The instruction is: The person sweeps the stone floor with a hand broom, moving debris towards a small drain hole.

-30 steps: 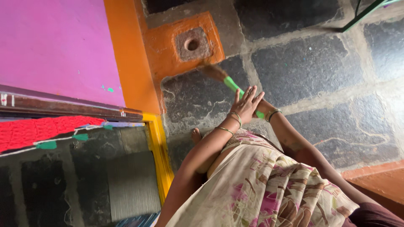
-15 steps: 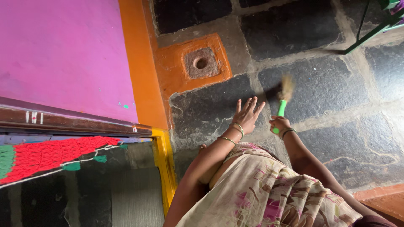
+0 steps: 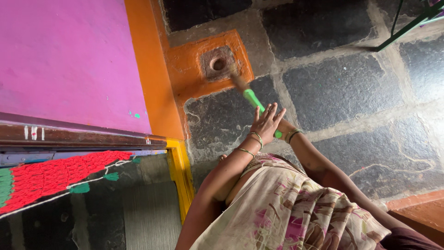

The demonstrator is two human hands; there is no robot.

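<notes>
A short broom (image 3: 252, 98) with a green handle and tan bristles is grasped at mid-frame by the right hand (image 3: 283, 130), mostly hidden; the left hand (image 3: 267, 122) is spread open.

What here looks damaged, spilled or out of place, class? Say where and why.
Small things only. The pink wall carries a few green paint flecks near its lower edge, stray against the plain colour. The orange paint around the floor socket is worn and patchy. The broom and stone floor look sound.
</notes>
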